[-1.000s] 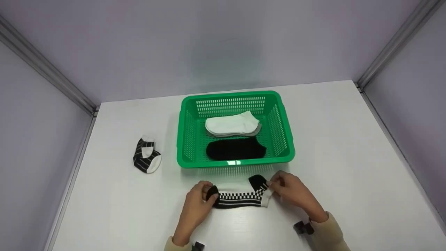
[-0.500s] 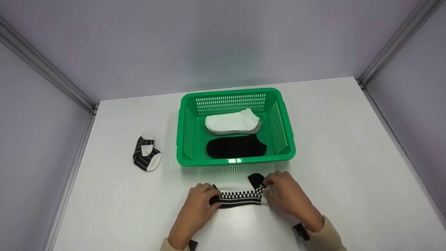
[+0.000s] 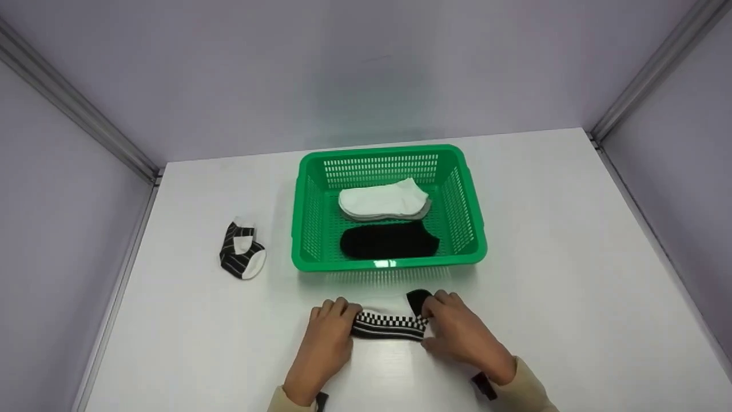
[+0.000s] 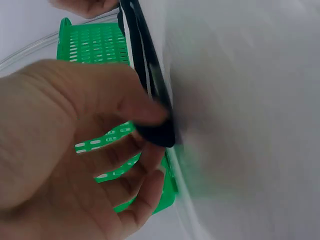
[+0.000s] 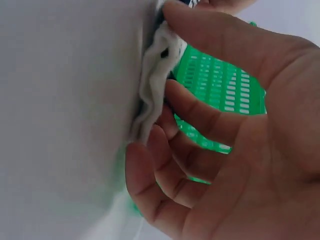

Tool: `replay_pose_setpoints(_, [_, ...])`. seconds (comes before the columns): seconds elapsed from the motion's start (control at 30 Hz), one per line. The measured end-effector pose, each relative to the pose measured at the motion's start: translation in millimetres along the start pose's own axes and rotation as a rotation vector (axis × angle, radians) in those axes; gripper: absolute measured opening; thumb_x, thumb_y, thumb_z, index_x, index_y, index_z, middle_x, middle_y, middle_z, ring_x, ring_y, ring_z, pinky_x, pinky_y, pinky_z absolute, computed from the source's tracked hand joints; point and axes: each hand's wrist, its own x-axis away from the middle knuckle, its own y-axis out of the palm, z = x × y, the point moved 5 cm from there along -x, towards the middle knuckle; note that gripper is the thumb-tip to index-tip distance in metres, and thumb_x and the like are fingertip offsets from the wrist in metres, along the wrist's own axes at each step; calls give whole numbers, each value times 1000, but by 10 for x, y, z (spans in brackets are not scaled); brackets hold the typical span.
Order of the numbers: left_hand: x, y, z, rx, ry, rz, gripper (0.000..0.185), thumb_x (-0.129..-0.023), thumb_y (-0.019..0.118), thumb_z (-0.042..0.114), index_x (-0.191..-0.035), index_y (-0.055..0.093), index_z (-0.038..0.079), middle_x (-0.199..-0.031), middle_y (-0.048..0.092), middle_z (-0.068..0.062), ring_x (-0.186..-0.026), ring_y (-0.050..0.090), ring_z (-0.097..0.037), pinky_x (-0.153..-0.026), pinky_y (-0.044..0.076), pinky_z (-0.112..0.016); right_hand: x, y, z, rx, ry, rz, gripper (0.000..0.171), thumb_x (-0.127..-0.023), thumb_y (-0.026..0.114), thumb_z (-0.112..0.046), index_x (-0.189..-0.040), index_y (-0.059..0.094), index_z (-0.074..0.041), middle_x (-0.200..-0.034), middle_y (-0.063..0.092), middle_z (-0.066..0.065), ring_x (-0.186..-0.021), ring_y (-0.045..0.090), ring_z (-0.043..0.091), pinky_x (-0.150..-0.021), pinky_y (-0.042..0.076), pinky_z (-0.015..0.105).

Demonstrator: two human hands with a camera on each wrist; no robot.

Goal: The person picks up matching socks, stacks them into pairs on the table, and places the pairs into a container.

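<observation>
A black-and-white checkered ankle sock (image 3: 389, 325) lay flat near the front edge of the white table (image 3: 572, 274), just before the green plastic basket (image 3: 474, 252). The left hand (image 3: 327, 343) pinched its black toe end and the right hand (image 3: 462, 337) gripped its white cuff end. The right wrist view showed that cuff (image 5: 152, 92) bunched under curled fingers (image 5: 200, 116), hidden from the head camera. In the basket lay white socks (image 3: 383, 201) and a black sock (image 3: 389, 240). A striped sock (image 3: 241, 258) sat toward the table's left edge.
</observation>
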Motion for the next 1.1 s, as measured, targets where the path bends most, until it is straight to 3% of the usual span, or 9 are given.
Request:
replay_pose_setpoints(0.07, [5,-11,-16,12,-12,-1,33,-85,68,-8,-110,73,14,-101,68,-2,-98,59,-21,-87,43,-41,5,13,-11,14,-5,15,20,-75,81,-4,-90,68,-9,-91,55,-2,-85,44,15,-72,43,30])
replay_pose_setpoints(0.17, [9,-60,-64,115,-30,-31,21,-91,68,0,-107,74,12,-99,72,0,-95,62,-19,-88,45,-41,13,-26,-2,-39,0,39,10,-79,72,-2,-87,71,-8,-88,60,-2,-84,47,14,-73,44,30])
replay_pose_setpoints(0.27, [4,-124,-120,272,-58,-82,24,-99,64,5,-121,70,8,-98,73,0,-89,63,-14,-86,50,-37,27,-110,45,-233,24,25,7,-89,66,-7,-95,70,-8,-91,64,-1,-87,52,14,-77,47,29])
replay_pose_setpoints(0.4, [-22,-178,-155,437,-62,-98,37,-106,57,8,-142,53,4,-91,68,2,-75,56,-4,-72,51,-27,27,-204,146,-517,67,0,12,-105,60,-20,-108,62,-9,-89,61,0,-80,53,12,-72,46,26])
replay_pose_setpoints(0.53, [-49,-160,-160,507,-59,-85,39,-107,58,10,-145,50,4,-93,68,-2,-65,53,2,-64,50,-22,-16,-229,263,-626,116,17,24,-108,60,-27,-113,62,-4,-82,58,0,-71,51,9,-63,43,24])
replay_pose_setpoints(0.7, [-58,-77,-155,481,-110,-63,32,-104,65,12,-135,61,6,-87,71,0,-59,54,2,-60,49,-21,-62,-198,392,-624,187,43,26,-107,60,-25,-116,65,-1,-84,58,1,-73,52,11,-63,45,24])
replay_pose_setpoints(0.9, [-82,24,-83,290,-160,-50,25,-101,71,22,-121,72,8,-59,58,10,-52,45,-1,-51,38,-22,-74,-157,482,-511,240,28,36,-105,64,-32,-124,63,-1,-76,57,1,-67,50,13,-59,43,27])
replay_pose_setpoints(1.0, [-83,57,-56,286,-192,-88,35,-96,77,26,-126,70,8,-61,58,11,-53,48,-1,-51,39,-23,-60,-163,489,-435,223,15,39,-101,71,-28,-130,60,-6,-86,63,4,-75,56,15,-64,47,29])
replay_pose_setpoints(1.1, [-85,64,-62,299,-197,-110,39,-95,78,22,-129,63,10,-68,63,10,-58,51,-2,-55,42,-24,-59,-179,478,-385,174,26,32,-98,74,-17,-127,61,-16,-101,68,7,-84,61,16,-72,51,32])
